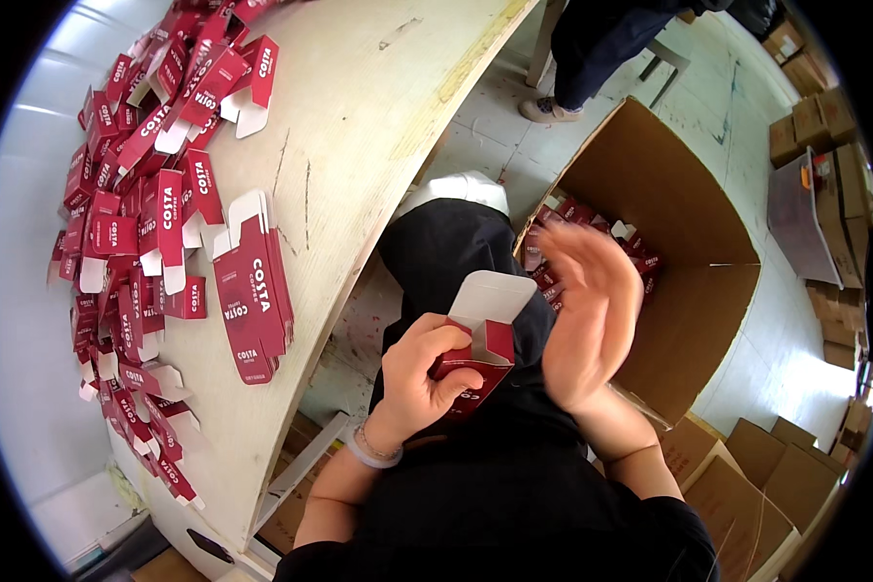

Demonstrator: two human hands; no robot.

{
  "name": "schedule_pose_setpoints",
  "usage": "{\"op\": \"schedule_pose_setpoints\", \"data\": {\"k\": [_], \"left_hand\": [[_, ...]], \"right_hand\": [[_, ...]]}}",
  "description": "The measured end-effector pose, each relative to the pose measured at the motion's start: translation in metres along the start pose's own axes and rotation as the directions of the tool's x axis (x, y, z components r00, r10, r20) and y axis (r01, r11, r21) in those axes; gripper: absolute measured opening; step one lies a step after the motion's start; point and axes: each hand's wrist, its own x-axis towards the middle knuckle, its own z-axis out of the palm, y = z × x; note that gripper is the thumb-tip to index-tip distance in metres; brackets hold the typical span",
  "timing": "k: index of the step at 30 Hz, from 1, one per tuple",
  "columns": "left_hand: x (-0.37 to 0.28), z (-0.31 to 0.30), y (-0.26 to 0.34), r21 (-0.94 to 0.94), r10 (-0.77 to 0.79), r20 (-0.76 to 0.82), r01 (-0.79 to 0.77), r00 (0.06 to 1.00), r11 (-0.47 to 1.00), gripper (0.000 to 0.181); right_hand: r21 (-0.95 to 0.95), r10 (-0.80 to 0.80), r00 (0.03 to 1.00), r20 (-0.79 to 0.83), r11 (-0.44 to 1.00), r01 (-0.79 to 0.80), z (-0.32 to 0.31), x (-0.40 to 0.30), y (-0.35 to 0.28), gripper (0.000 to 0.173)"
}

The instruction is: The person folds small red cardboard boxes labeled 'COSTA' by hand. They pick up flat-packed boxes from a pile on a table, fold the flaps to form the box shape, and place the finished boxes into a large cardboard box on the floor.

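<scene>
My left hand (429, 371) grips a small red Costa Coffee carton (484, 364) above my lap, its white-lined top flap raised and its end open. Blurred by motion, my right hand (593, 313) is raised just to the right of the carton with its fingers extended, and it holds nothing that I can see. Behind that hand, more red cartons (647, 265) lie inside a large cardboard box (684, 305). On the table at the left rests a stack of flattened red cartons (254, 298). Beyond the stack, a heap of formed red cartons (145, 211), many with open flaps, spreads along the far side.
The pale tabletop (335, 124) has its edge running beside my lap. A person's leg (589, 58) and shoe stand beyond the large box, near a stool. Cardboard boxes (756, 487) and a translucent plastic bin (804, 218) are at the right. A dark phone-like object (209, 545) is at lower left.
</scene>
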Motion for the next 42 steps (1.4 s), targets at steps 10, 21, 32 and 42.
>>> {"op": "schedule_pose_setpoints", "data": {"k": [10,21,32,42], "left_hand": [[0.0,0.005,-0.001,-0.133,-0.147,-0.058,0.138,0.987,0.981,0.067],[-0.001,0.019,0.011,0.026,-0.257,-0.077,0.26,0.963,0.965,0.065],[0.03,-0.103,0.005,0.59,-0.026,-0.566,0.426,0.824,0.686,0.038],[0.011,-0.184,-0.021,0.508,-0.509,-0.427,0.664,0.747,0.549,0.062]], "right_hand": [[0.02,0.433,0.686,0.585,0.838,-0.546,-0.02,0.003,-0.012,0.023],[-0.159,0.078,0.748,0.659,0.987,0.037,-0.02,-0.014,-0.01,0.038],[-0.822,0.053,0.998,-0.036,0.566,-0.06,-0.168,0.043,0.0,0.026],[-0.562,0.257,0.896,0.361,0.827,-0.011,-0.003,0.02,0.015,0.031]]}}
